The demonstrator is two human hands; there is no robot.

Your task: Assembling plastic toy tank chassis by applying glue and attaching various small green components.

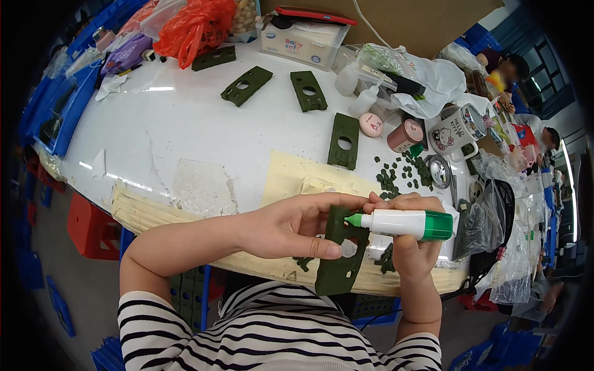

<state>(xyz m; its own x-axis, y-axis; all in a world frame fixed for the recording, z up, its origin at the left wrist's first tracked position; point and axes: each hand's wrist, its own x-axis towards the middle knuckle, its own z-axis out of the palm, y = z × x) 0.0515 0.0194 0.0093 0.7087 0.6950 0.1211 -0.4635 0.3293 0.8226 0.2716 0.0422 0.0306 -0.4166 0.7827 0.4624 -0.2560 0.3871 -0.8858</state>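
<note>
In my left hand (281, 232), closed with the thumb across its face, is a dark green plastic model hull part (336, 272) with a round hole. My right hand (416, 253) grips a white glue bottle (396, 222) with a green base, lying nearly level. Its green nozzle tip (353, 219) points left and meets or nearly meets the upper end of the part; exact contact I cannot tell. A similar green hull part (344, 141) lies flat just beyond my hands. Small dark green pieces (388, 179) are scattered to its right.
More hull parts (308, 91) lie farther back on the white table (204, 117). Along the right stand a pink tin (406, 136), a white mug (455, 135) and clear bags (486, 216). A tissue box (303, 43) and red plastic bag (195, 31) are at the back.
</note>
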